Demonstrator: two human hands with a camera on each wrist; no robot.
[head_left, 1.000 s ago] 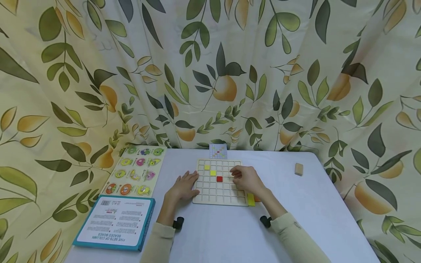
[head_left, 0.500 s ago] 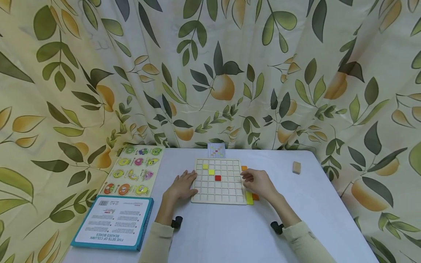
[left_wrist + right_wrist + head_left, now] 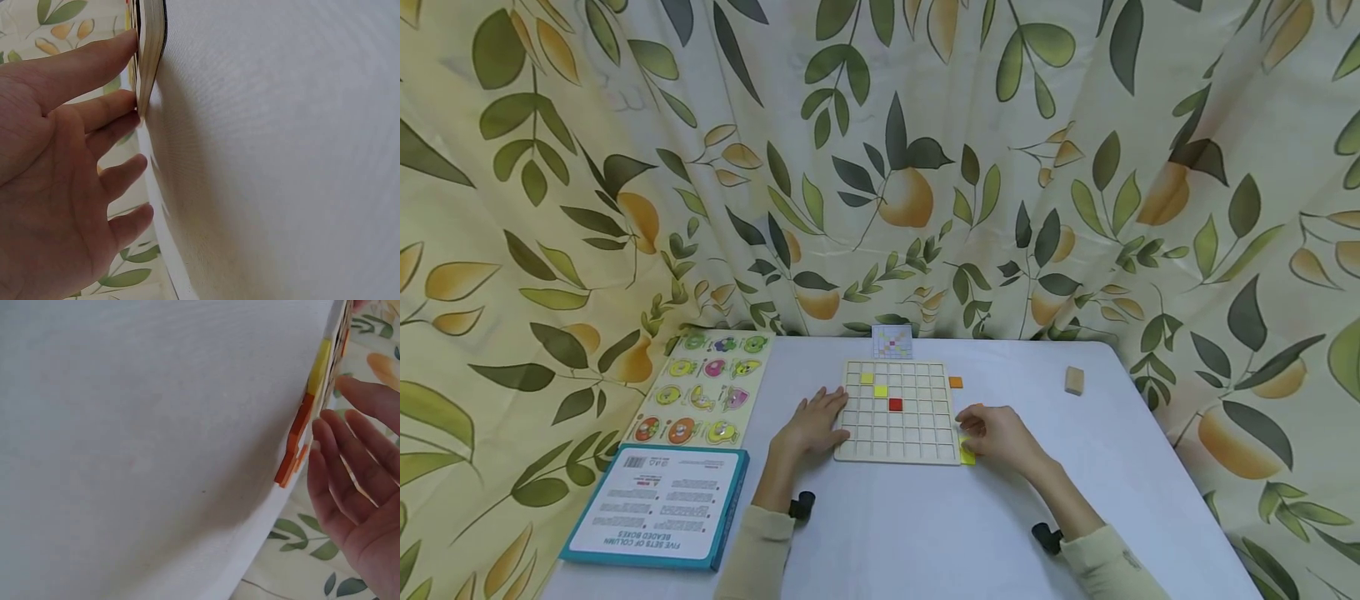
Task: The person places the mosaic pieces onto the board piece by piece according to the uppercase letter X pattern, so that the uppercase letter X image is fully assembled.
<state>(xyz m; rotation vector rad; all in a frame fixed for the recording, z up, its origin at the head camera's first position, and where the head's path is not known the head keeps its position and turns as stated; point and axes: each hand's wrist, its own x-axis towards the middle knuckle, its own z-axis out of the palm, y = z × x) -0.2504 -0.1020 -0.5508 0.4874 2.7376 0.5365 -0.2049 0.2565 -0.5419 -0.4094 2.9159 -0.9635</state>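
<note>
A wooden grid board [image 3: 917, 433] lies mid-table, with a red square [image 3: 895, 405] and two yellow squares [image 3: 881, 392] set in a diagonal. My left hand [image 3: 811, 423] rests flat at its left side; in the left wrist view, thumb and fingertips touch the board's edge [image 3: 150, 50]. Beside the right edge, my right hand [image 3: 1000, 435] hovers with loosely bent fingers over flat coloured pieces, partly covering them. A yellow piece [image 3: 319, 365] and orange pieces [image 3: 300, 425] show near its fingertips in the right wrist view, nothing between the fingers. One orange square [image 3: 956, 382] lies farther up.
Behind the board is a small pattern card [image 3: 892, 342]. A sheet of fruit pictures [image 3: 700, 387] and a blue-edged box [image 3: 655, 508] occupy the left side. Toward the back right sits a small wooden block [image 3: 1074, 381]. A leaf-patterned curtain [image 3: 880, 167] hangs behind the table.
My right hand has left the board's right columns and moved right and toward me, over the pieces beside it. The upper orange square is now uncovered. My left hand stays put.
</note>
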